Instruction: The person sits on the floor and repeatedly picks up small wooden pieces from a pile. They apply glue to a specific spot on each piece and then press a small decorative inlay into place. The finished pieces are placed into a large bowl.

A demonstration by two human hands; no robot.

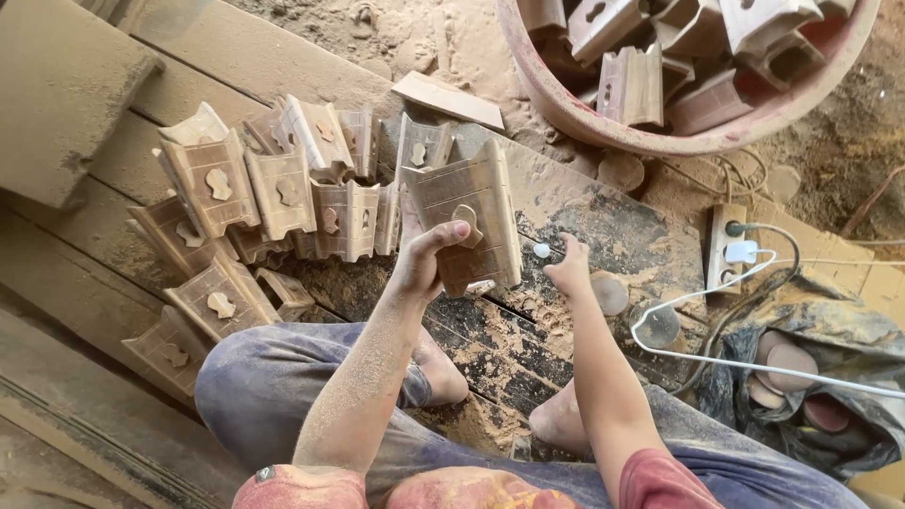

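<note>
- Nearest, the person sat on the boards [509, 349] with knees apart, so the work lay between the legs.
- The left hand [424, 259] clasped a carved block [467, 221] by its lower edge, thumb on the keyhole cut, holding it upright and tilted toward the eye, likely to check its face.
- The right hand [570, 269] hovered just beside it, fingers curled round a small pale thing; what it was could not be told.
- Left of the block, a pile [273, 207] of like pieces leaned together within reach.
- Right, a power strip [726, 247] and white cable [698, 311] lay in sawdust.
- Farthest, a red tub [660, 132] held more blocks.
</note>
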